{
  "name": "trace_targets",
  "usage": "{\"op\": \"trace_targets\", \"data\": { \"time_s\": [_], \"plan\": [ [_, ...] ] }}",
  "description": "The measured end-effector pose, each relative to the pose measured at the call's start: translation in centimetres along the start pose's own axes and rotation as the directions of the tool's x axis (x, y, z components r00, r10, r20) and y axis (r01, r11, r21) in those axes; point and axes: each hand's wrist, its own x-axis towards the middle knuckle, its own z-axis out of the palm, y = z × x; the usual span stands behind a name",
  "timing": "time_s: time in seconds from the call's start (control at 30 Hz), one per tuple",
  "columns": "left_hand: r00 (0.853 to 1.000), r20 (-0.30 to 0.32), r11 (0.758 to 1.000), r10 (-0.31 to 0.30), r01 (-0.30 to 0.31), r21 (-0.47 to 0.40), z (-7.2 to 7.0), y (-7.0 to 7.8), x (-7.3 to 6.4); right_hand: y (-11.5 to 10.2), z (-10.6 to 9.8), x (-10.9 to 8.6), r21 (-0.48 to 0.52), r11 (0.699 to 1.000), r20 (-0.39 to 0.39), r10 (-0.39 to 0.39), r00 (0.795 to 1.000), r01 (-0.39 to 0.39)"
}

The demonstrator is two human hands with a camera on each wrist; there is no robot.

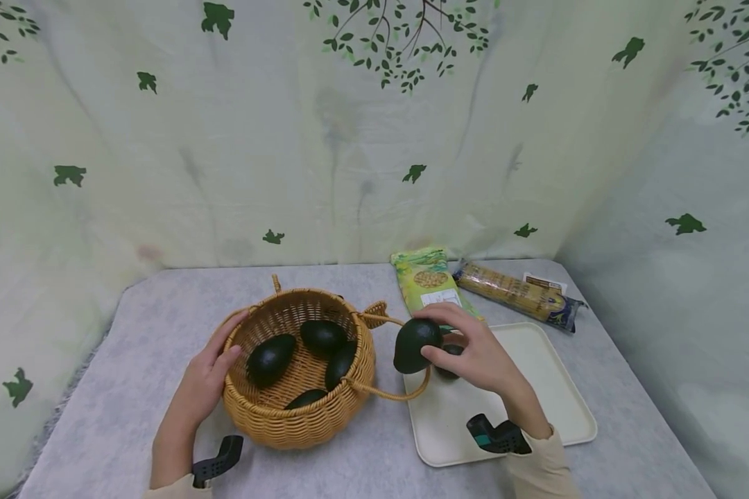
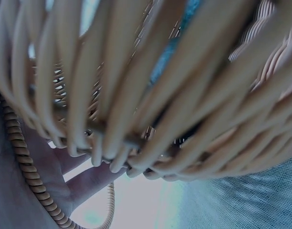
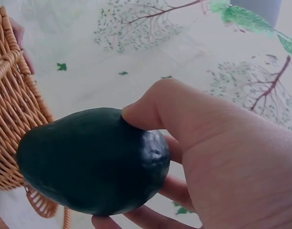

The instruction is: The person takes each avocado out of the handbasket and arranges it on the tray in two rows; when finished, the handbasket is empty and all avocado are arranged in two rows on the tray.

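A round wicker basket point(image 1: 293, 423) holds several dark green avocados point(image 1: 271, 360). At its left side, my left hand point(image 1: 202, 378) grips the rim. The woven wall point(image 2: 136, 95) fills most of the left wrist view. My right hand point(image 1: 474, 350) holds another avocado point(image 1: 415, 344) beyond the basket's right side, over the lowered loop handle point(image 1: 399, 396). In the right wrist view, thumb and fingers pinch this avocado point(image 3: 88, 162) around its wider end. One more avocado point(image 1: 452, 350) shows partly behind the right hand, above the cream tray point(image 1: 437, 450).
Behind the tray lies a green and yellow packet point(image 1: 418, 267). A long clear packet of yellow sticks point(image 1: 512, 291) lies at the back right, beside a small label point(image 1: 546, 283). A leaf-printed curtain point(image 1: 349, 173) hangs along the table's back edge.
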Motion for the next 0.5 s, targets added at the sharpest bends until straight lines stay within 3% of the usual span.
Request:
{"op": "trace_targets", "data": {
  "time_s": [0.33,0.5],
  "plan": [
    [1.0,0.006,1.0,-0.011,0.011,0.004,-0.2,-0.2,-0.4,0.5,-1.6,-0.8,-0.103,0.995,0.0,-0.008,1.0,0.008],
    [1.0,-0.005,1.0,0.025,-0.025,-0.001,-0.1,-0.3,0.2,0.8,-2.6,-0.7,-0.133,0.991,-0.019,0.007,1.0,-0.009]
  ]
}}
